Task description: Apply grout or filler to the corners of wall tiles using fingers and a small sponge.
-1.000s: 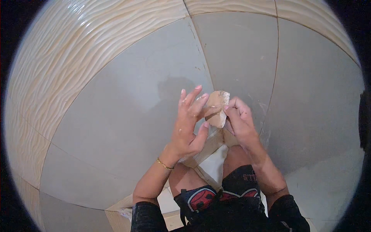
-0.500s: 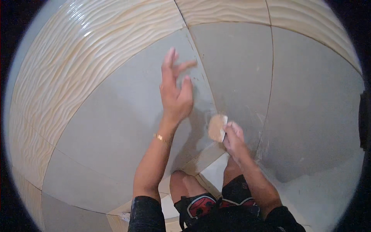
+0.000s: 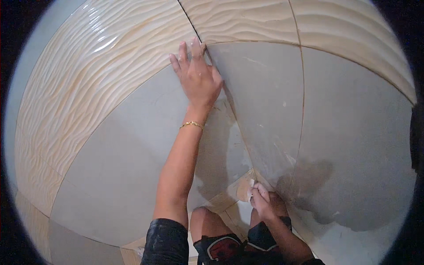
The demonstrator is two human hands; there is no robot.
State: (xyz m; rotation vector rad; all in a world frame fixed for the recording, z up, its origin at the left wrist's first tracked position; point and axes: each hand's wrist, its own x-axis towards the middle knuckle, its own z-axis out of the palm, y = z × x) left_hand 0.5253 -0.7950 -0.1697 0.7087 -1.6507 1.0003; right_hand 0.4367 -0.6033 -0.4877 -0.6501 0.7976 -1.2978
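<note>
My left hand [image 3: 197, 81] lies against the wall at the upper end of the corner seam [image 3: 240, 123], where the grey tiles meet the wavy cream ones. Its outer fingers are spread and straight; the index fingertip touches the seam, with a bit of tan paste there. A gold bracelet [image 3: 191, 124] circles that wrist. Low down, near my knees, my right hand [image 3: 261, 201] is closed on a flat white piece with tan paste [image 3: 244, 189] spread over it. My fingers cover part of the piece, so its full shape is hidden.
Smooth grey tiles [image 3: 119, 163] cover both walls beside the corner. Above them runs a band of wavy cream tiles [image 3: 101, 66]. A darker seam [image 3: 302, 106] divides the right wall. Tan tile edging [image 3: 221, 201] follows the wall's foot by my knees.
My left hand has moved up the wall to the seam's top and turned back-out, fingers spreading. My right hand has dropped lower, still holding the paste-covered piece.
</note>
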